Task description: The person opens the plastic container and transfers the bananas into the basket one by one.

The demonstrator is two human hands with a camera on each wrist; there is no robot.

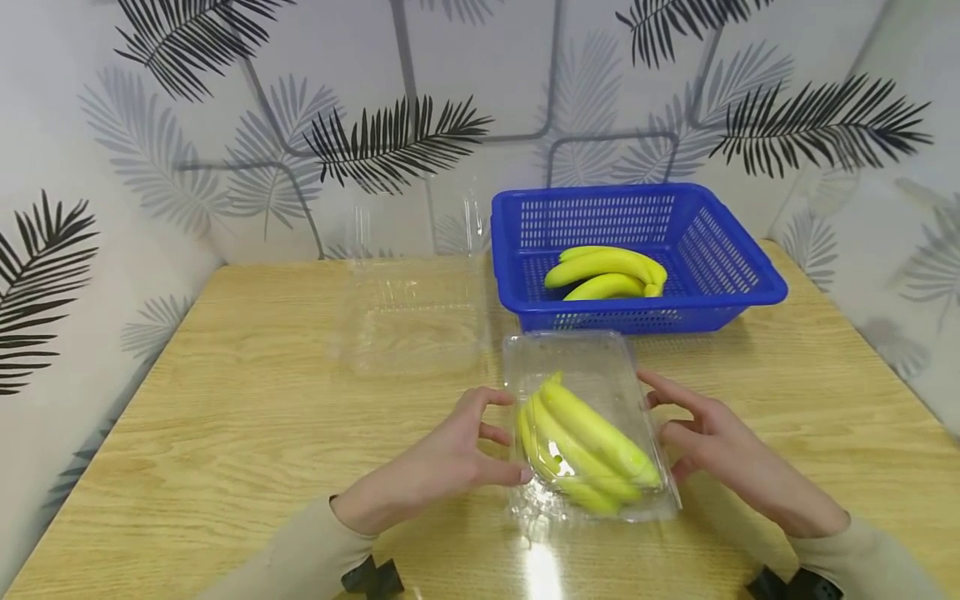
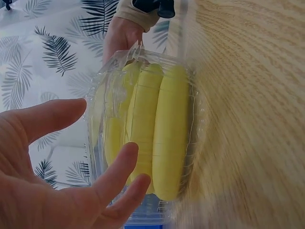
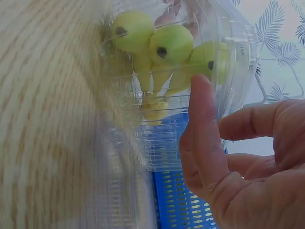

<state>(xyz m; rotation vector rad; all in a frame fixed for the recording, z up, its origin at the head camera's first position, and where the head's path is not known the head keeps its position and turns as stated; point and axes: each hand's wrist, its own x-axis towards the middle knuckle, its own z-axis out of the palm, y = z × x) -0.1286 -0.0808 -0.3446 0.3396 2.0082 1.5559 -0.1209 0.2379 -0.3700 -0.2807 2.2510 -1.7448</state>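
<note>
A clear plastic clamshell box (image 1: 577, 354) with its lid down lies on the table, holding a bunch of yellow bananas (image 1: 585, 437). On its left side is my left hand (image 1: 457, 450), thumb and fingers spread along the wall. My right hand (image 1: 720, 446) is at the opposite side, fingers loosely bent. Through the box wall the left wrist view shows the bananas (image 2: 164, 133) side by side, fingertips close to the plastic. The right wrist view shows the dark banana tips (image 3: 162, 51) behind the plastic, one finger against or very near it. Whether either hand presses the box is unclear.
A blue perforated basket (image 1: 637, 306) with more bananas (image 1: 607, 271) stands behind the box, toward the right. Another clear clamshell (image 1: 412, 333) sits open at the back left, its lid raised toward the leaf-patterned wall covering (image 1: 450, 67). Everything stands on a wooden table (image 1: 247, 417).
</note>
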